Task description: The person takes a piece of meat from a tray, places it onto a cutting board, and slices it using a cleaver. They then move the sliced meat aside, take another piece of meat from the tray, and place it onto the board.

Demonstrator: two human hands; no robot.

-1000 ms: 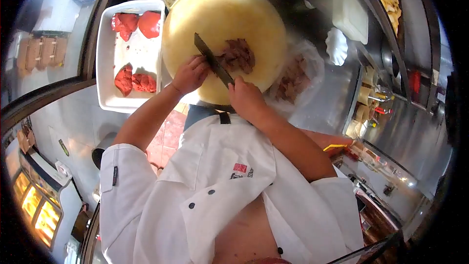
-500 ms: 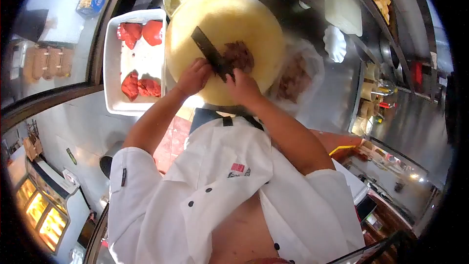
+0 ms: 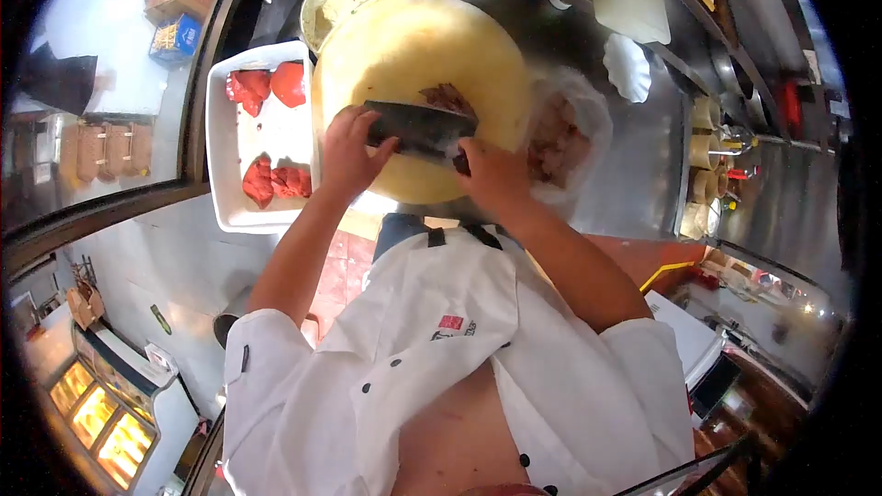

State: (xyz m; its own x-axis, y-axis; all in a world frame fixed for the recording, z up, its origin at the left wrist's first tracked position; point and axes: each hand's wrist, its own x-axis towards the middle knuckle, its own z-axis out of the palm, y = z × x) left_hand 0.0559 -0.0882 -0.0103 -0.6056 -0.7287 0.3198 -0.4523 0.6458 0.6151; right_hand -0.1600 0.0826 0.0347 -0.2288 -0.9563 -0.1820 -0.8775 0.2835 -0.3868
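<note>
A round yellowish chopping block (image 3: 432, 32) lies in front of me. My right hand (image 3: 493, 174) grips the handle of a dark, broad cleaver (image 3: 413, 129), whose blade lies across the block with its flat side showing. At the blade's far-left end is my left hand (image 3: 352, 149), its fingers and thumb apart around that end. Dark sliced meat (image 3: 447, 99) shows just beyond the blade, partly hidden by it. To the right of the block, a clear plastic bag (image 3: 588, 101) holds more pale meat pieces (image 3: 556, 142).
On the left stands a white tray (image 3: 219, 142) with several red meat pieces (image 3: 259, 179). Behind the block is a round container (image 3: 317, 23) with pale contents. A scalloped white dish (image 3: 627, 68) and a white rectangular lid or board (image 3: 629, 0) are at the right.
The cleaver has turned from a steep slant to nearly crosswise, with its broad side now visible. My left hand has opened at the blade's end, and my right hand has shifted right.
</note>
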